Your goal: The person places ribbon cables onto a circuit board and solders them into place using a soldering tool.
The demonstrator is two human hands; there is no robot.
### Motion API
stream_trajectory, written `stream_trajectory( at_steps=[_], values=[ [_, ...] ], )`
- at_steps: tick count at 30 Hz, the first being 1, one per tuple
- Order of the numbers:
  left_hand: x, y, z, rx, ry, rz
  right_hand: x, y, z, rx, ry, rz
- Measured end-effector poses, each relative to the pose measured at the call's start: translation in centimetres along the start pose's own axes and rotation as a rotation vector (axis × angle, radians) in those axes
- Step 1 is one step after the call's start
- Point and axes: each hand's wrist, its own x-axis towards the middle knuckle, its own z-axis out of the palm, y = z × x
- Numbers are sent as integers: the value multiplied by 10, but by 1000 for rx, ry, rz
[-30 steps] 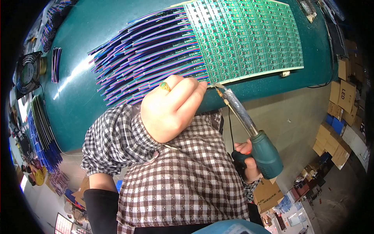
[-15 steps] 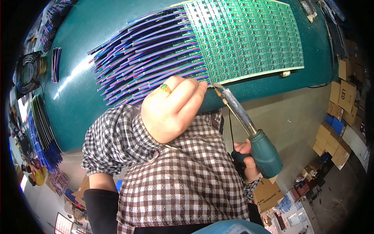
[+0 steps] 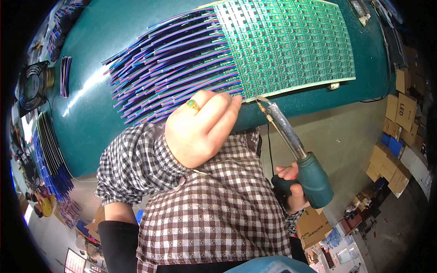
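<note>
My left hand [image 3: 200, 127], with a ring on one finger, is closed in a pinch at the near corner where the ribbon wires [image 3: 182, 75] meet the circuit board panel [image 3: 291, 50]. Those wires are thin, blue, red and dark strands, fanning out leftward from the green panel's left edge. A wire end seems to be between my fingertips, though they mostly hide it. Gripped by its handle in my right hand [image 3: 291, 191] is a green soldering gun [image 3: 315, 179]. Its metal barrel points up and left, and the tip is at the panel's near edge, just right of my left fingertips.
Panel and wires lie on a green-topped table [image 3: 86, 136]. A fan [image 3: 34, 82] and a small wire bundle [image 3: 66, 76] are at the left, with more wires [image 3: 50, 159] hanging nearby. Cardboard boxes [image 3: 405, 111] stand beyond the table at the right.
The soldering gun and my right hand have shifted slightly right, carrying the tip away from my left fingertips along the panel's near edge. My left hand has stayed in place.
</note>
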Motion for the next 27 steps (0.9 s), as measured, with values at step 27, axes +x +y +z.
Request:
stream_trajectory(
  at_steps=[27],
  values=[
    [8, 2, -11, 33, -72, 23, 48, 18, -7, 376, 184, -47]
  ],
)
